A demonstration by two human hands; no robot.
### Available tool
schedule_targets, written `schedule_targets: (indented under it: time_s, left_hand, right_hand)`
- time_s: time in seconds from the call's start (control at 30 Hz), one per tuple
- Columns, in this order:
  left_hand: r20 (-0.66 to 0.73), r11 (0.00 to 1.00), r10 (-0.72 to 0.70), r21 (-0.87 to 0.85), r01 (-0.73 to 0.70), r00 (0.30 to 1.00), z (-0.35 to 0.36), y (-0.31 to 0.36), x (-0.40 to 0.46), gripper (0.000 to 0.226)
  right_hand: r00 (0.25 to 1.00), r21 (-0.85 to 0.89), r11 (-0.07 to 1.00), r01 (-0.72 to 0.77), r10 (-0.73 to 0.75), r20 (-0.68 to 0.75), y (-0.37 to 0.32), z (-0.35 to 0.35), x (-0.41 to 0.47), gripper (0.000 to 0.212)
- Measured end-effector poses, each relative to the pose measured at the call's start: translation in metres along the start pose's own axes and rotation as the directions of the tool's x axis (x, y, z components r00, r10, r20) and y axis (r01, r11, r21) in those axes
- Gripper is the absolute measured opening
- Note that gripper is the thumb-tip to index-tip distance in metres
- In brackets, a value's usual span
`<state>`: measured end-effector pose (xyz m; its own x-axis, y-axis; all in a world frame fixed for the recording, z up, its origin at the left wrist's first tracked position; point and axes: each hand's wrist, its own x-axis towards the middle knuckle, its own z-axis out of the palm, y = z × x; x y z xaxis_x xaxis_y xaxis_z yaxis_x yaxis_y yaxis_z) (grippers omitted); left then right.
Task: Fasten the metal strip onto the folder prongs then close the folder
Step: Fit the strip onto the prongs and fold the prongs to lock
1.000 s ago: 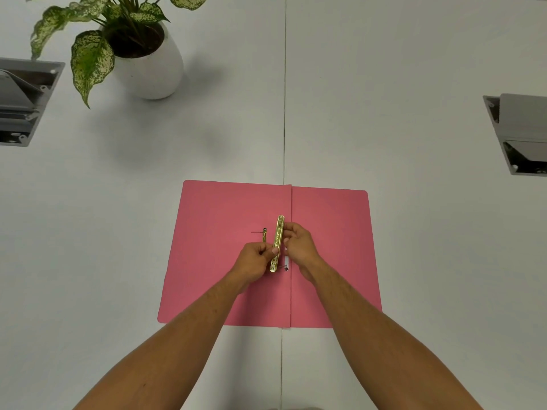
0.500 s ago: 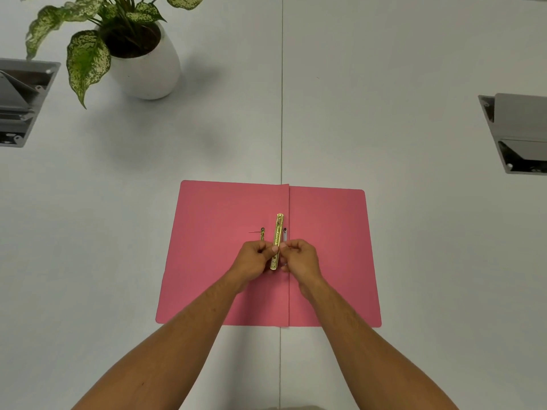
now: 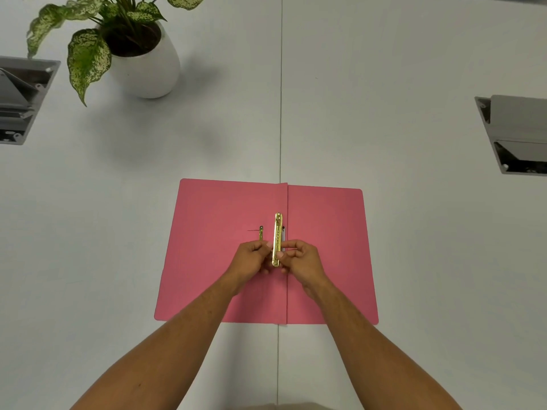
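A pink folder [image 3: 213,261] lies open flat on the white table. A gold metal strip [image 3: 277,232] runs lengthwise just left of the folder's spine. My left hand [image 3: 251,261] and my right hand [image 3: 302,261] pinch the strip's near end from either side. A thin gold prong [image 3: 260,233] stands up from the left flap, left of the strip. A small white piece [image 3: 284,234] shows just right of the strip. The strip's near end is partly hidden by my fingers.
A potted plant with speckled leaves in a white pot [image 3: 148,69] stands at the back left. Grey recessed fittings sit at the left edge [image 3: 20,99] and the right edge [image 3: 515,134]. A seam [image 3: 280,113] runs down the table's middle.
My right hand slid down the strip from its middle to its near end, meeting my left hand there. The strip's far end now stands uncovered.
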<state>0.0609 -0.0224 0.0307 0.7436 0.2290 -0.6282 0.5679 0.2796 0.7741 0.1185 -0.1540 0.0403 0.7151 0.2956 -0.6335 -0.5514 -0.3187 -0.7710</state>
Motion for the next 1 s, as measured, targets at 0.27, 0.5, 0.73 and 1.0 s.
schedule_targets:
  time_s: [0.27,0.5,0.73,1.0]
  left_hand:
    - [-0.021,0.989,0.098,0.116,-0.095,0.995,0.0,-0.021,-0.01,0.023]
    - [0.004,0.981,0.152,0.119,-0.151,0.988,0.006,-0.027,-0.004,0.015]
    - [0.072,0.969,0.188,0.151,-0.197,0.979,0.008,-0.027,0.0,0.017]
    - [-0.022,0.962,0.207,0.183,-0.2,0.978,0.008,-0.035,0.006,0.011]
  right_hand:
    - [1.0,0.019,1.0,-0.007,0.007,0.012,-0.003,-0.003,0.004,0.018]
    - [1.0,0.059,0.998,-0.008,0.007,0.007,-0.006,-0.005,0.006,0.018]
    - [1.0,0.07,0.997,-0.027,0.026,0.013,-0.007,-0.008,0.007,0.018]
    - [0.999,0.068,0.997,-0.046,0.044,0.02,-0.009,-0.01,0.012,0.018]
